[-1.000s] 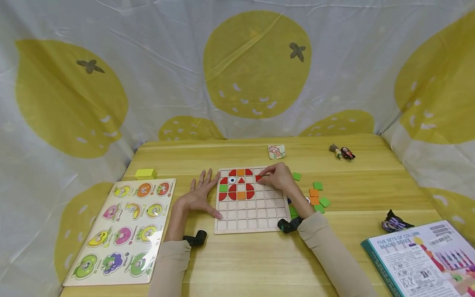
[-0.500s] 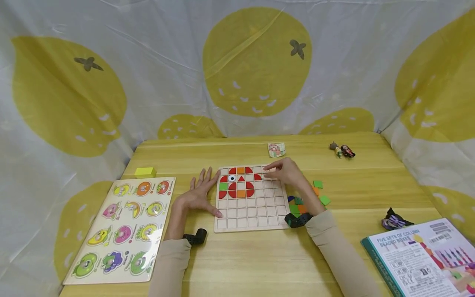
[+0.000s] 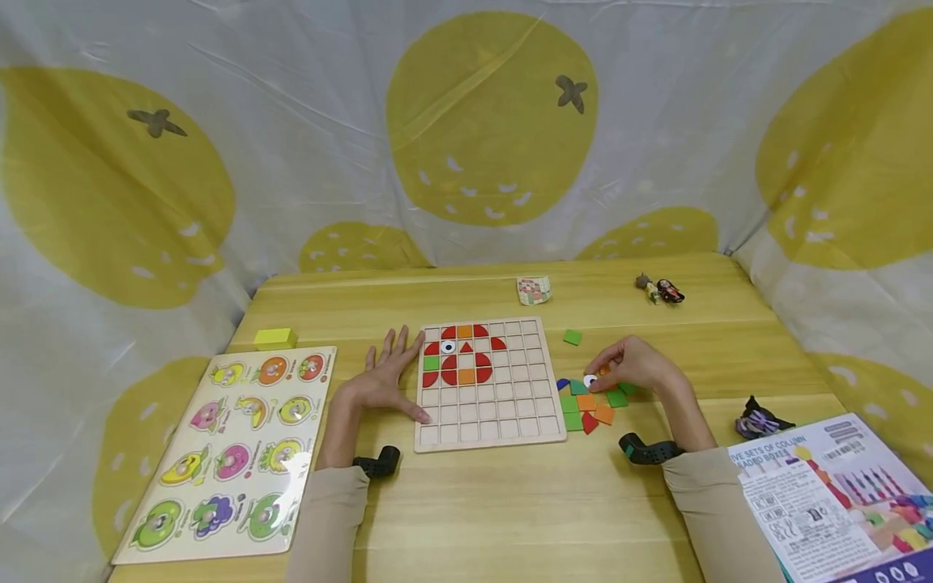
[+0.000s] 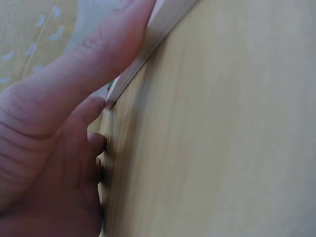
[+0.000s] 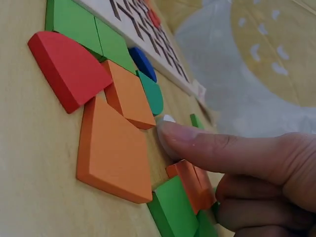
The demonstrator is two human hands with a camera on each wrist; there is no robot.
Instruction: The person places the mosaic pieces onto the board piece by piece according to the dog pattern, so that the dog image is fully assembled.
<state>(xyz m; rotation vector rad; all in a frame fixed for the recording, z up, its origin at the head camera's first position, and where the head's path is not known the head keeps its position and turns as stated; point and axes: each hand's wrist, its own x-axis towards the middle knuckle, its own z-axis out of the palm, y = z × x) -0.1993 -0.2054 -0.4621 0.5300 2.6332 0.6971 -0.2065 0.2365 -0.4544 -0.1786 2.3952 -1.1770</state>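
Left hand (image 3: 382, 385): grip is lying spread, thumb and index fingertip touching the left edge of the wooden grid board (image 3: 510, 405); the other fingers are extending beyond it. Right hand (image 3: 634, 364): grip is pinching a white eye tile (image 3: 587, 380) between thumb and index finger, to the right of the board. The thumb is hiding most of that tile in the right wrist view; cannot tell whether it is touching the bench (image 3: 510, 510).

Loose pieces are lying between board and right hand: green tiles (image 5: 74, 27) side by side, a red curved piece (image 5: 69, 71), an orange tile (image 5: 116, 153), a teal piece (image 5: 149, 94) and a blue piece (image 5: 143, 64). A single green tile (image 3: 573, 337) is lying apart, farther back.

On the board, red, orange and green pieces and a second eye piece (image 3: 448, 346) are occupying upper-left cells. A red triangle (image 3: 466, 347) is sitting in the second row.

Elsewhere: a fruit puzzle (image 3: 226, 546) is lying at left, a yellow block (image 3: 275, 338) just behind it; a boxed set (image 3: 838, 486) is lying at right, partly behind the right sleeve (image 3: 710, 510).
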